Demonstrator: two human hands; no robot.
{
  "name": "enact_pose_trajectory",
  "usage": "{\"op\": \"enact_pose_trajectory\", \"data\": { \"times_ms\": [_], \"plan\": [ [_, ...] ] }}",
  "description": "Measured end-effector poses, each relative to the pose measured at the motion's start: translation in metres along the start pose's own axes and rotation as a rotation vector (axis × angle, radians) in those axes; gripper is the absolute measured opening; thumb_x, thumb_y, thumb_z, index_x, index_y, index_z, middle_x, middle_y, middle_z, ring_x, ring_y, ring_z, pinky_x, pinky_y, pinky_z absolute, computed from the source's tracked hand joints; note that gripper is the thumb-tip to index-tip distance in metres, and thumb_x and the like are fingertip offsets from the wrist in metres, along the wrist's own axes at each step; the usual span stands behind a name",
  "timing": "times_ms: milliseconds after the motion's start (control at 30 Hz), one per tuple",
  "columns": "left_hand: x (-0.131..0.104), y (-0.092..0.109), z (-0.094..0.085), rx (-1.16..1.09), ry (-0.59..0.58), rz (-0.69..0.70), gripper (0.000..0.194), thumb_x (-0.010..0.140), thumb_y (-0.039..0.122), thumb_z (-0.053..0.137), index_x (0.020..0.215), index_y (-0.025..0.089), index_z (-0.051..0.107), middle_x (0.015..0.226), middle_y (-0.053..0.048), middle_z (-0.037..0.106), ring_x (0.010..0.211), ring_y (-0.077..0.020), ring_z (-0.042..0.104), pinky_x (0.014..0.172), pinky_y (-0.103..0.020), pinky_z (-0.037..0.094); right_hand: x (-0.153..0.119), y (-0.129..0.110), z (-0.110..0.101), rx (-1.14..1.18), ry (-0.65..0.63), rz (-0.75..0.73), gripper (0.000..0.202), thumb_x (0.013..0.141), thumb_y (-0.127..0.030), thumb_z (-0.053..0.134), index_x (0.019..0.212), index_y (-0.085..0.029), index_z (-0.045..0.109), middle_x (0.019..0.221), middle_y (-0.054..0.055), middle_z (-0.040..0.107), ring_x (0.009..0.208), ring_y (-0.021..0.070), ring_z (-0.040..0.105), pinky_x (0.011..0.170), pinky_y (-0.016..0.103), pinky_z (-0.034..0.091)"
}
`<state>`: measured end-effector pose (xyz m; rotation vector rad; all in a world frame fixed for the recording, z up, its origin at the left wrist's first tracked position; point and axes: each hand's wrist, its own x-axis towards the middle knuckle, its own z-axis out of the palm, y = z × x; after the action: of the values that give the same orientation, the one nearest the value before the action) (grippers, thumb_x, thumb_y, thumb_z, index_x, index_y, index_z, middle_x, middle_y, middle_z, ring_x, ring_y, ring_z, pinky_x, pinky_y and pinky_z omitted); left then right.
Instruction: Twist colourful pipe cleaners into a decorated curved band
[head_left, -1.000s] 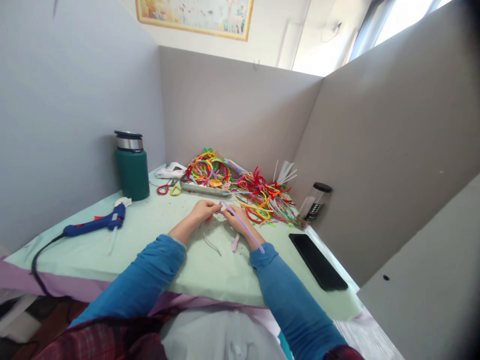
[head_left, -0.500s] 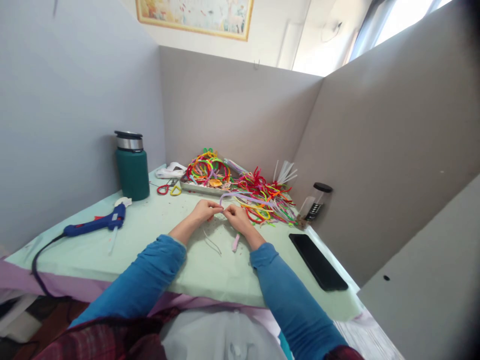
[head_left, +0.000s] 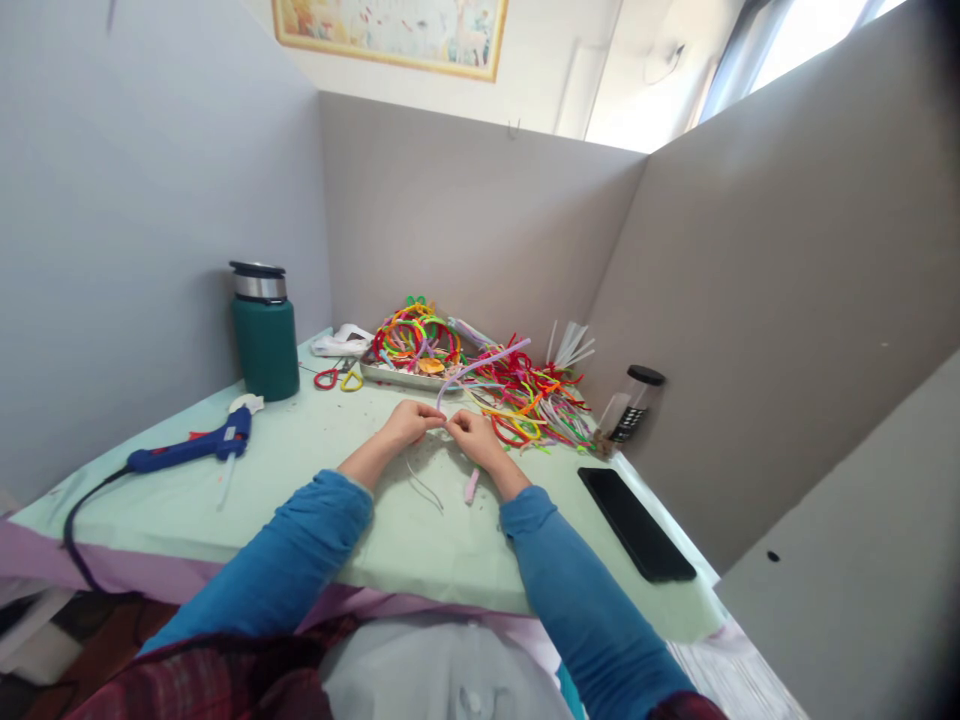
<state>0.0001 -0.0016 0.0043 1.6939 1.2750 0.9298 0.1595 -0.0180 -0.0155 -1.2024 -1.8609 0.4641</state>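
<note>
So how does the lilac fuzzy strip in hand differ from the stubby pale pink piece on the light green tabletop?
The strip is long and slim; the piece is short and thicker. The strip curves upward in the air, while the piece lies straight on the tabletop. Both are pale.

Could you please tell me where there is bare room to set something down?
There is room between the blue glue gun and the left sleeve, and a narrower patch between the right sleeve and the black phone. It is crowded at the back, around the metal tray and the colourful strips.
</note>
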Motion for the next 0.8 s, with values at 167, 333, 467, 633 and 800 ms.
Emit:
{"op": "enact_pose_trajectory", "data": {
  "times_ms": [167, 333, 467, 633, 800],
  "plan": [
    [0.0006, -0.0015, 0.0008, 0.005, -0.005, -0.01, 0.03, 0.067, 0.027, 0.064, 0.089, 0.006, 0.068, 0.03, 0.007, 0.038, 0.028, -0.0056, 0.03, 0.034, -0.02, 0.022, -0.0005, -0.0006, -0.0002, -0.008, -0.007, -0.004, 0.017, 0.073, -0.029, 0.048, 0.066, -0.016, 0.055, 0.061, -0.002, 0.055, 0.059, 0.0102, 0.047, 0.056, 0.021, 0.033],
    [0.0004, -0.002, 0.0012, 0.005, -0.015, -0.011, 0.032, 0.066, 0.031, 0.066, 0.087, 0.006, 0.067, 0.036, 0.006, 0.043, 0.028, -0.0049, 0.031, 0.034, -0.02, 0.021, -0.0013, -0.0028, -0.0009, -0.005, -0.012, 0.002, 0.016, 0.073, -0.028, 0.049, 0.065, -0.016, 0.055, 0.06, -0.002, 0.054, 0.058, 0.0102, 0.047, 0.055, 0.021, 0.033],
    [0.0006, -0.0019, 0.0011, 0.017, -0.031, -0.007, 0.033, 0.066, 0.032, 0.066, 0.088, 0.007, 0.067, 0.037, 0.006, 0.044, 0.029, -0.0048, 0.031, 0.034, -0.02, 0.021, -0.0012, -0.0033, -0.0009, -0.006, -0.014, 0.001, 0.016, 0.073, -0.028, 0.049, 0.065, -0.016, 0.055, 0.059, -0.002, 0.054, 0.057, 0.01, 0.046, 0.054, 0.021, 0.032],
    [0.0014, -0.0024, 0.0017, 0.026, -0.037, -0.012, 0.036, 0.065, 0.033, 0.067, 0.09, 0.008, 0.067, 0.036, 0.007, 0.041, 0.03, -0.0045, 0.03, 0.035, -0.02, 0.022, -0.0012, -0.0042, -0.0011, -0.018, -0.012, 0.003, 0.016, 0.072, -0.028, 0.049, 0.065, -0.016, 0.055, 0.06, -0.002, 0.054, 0.058, 0.0102, 0.047, 0.055, 0.021, 0.033],
    [0.0017, -0.0044, 0.0026, 0.041, -0.008, 0.004, 0.034, 0.064, 0.033, 0.068, 0.09, 0.01, 0.066, 0.039, 0.007, 0.042, 0.031, -0.0042, 0.031, 0.035, -0.019, 0.023, -0.0024, -0.0069, -0.0023, -0.029, -0.013, 0.002, 0.016, 0.073, -0.028, 0.047, 0.066, -0.016, 0.055, 0.061, -0.002, 0.054, 0.059, 0.0102, 0.046, 0.056, 0.021, 0.033]
  ]
}}
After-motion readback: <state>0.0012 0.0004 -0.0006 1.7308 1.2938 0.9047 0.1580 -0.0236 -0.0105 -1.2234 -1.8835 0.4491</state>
